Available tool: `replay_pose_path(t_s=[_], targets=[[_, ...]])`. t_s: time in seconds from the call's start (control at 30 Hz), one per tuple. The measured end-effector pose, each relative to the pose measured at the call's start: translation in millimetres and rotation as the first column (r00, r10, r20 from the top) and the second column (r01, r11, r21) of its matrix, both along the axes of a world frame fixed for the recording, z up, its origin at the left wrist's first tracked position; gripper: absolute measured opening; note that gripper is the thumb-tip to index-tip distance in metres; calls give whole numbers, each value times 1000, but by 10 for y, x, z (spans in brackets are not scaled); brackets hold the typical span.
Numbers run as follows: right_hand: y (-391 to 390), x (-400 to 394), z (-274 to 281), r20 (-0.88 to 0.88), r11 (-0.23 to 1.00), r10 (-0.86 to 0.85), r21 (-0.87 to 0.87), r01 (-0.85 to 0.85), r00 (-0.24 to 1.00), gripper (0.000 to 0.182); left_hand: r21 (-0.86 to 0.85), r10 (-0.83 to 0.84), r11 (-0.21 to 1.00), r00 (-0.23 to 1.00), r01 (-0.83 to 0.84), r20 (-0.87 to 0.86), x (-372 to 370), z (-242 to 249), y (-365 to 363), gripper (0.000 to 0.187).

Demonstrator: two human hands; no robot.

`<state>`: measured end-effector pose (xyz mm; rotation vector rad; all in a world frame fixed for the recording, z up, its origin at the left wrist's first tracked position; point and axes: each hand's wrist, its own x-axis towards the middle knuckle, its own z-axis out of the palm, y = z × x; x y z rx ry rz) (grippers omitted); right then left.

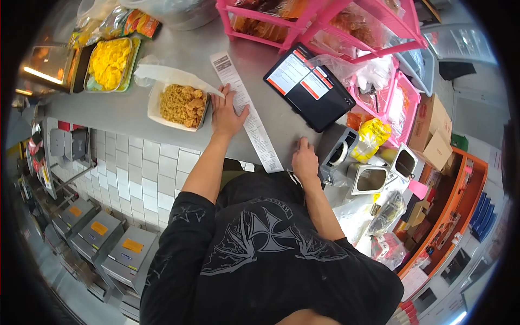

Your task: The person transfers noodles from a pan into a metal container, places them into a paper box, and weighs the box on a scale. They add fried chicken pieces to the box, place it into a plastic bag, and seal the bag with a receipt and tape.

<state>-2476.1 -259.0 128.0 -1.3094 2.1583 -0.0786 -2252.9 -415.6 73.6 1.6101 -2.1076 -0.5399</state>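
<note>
My left hand (228, 112) lies on the steel counter with its fingers extended, holding nothing. Its fingertips meet the flap of a white paper takeaway box (155, 112), and its edge is beside a long printed receipt (248, 111). Inside the box are yellowish noodles or rice (176, 103) and fried, breaded pieces (195, 101). Curled fingers of my right hand (305, 160) rest on the counter near its front edge, with nothing visible in them. Close to that hand stands a dark grey receipt printer (337, 146). A black tablet-like terminal (310, 86) with a lit screen lies beyond it.
Pink plastic racks (260, 24) with bagged goods occupy the back. A container of yellow food (109, 64) stands at the far left. Metal containers (369, 180), a yellow packet (371, 138) and a cardboard box (431, 130) are on the right. Grey lidded units (130, 254) line the lower left.
</note>
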Motion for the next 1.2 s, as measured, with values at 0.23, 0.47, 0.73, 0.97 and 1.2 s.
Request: replay_pose_path(t_s=[0.23,0.47,0.73,0.97,1.2], targets=[[-498,-38,134,443,992,-48,-83,95,895,29,3,20,1000,1000,-20,4,14,38,-11,70],[-1208,342,-218,753,880,147,-395,262,642,24,55,92,995,993,-88,-73,1,102,-18,87],[-1737,921,-643,664,750,278,-601,274,694,16,117,76,991,994,-66,-81,61,114,-43,101],[-1747,978,-653,528,752,306,-645,139,792,10,143,57,989,995,-45,-78,79,37,-35,105],[-1705,887,-542,581,830,234,-537,151,779,11,163,46,986,996,-32,-81,71,105,-38,110]])
